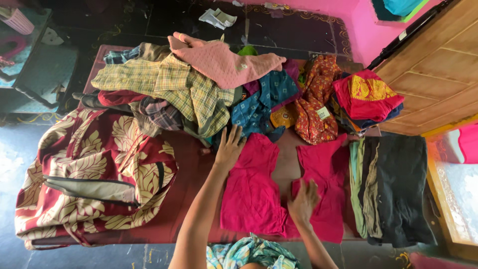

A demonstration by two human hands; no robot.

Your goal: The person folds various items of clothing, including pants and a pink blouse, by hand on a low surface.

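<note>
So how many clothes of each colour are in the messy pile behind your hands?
Yellow checked shirt: 1
Pink quilted top: 1
Blue printed shirt: 1
Orange-red floral cloth: 1
Total I can tell apart: 4; more lie buried underneath.

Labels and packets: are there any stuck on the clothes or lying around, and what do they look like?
Cloth label: small pale rectangle with dark print, on the orange patterned garment above the pink blouse.
Small tag: tiny pale patch on the light pink quilted garment atop the pile.
White folded paper or packet: on the dark floor beyond the bed; which it is, unclear.
No signs or screens.
</note>
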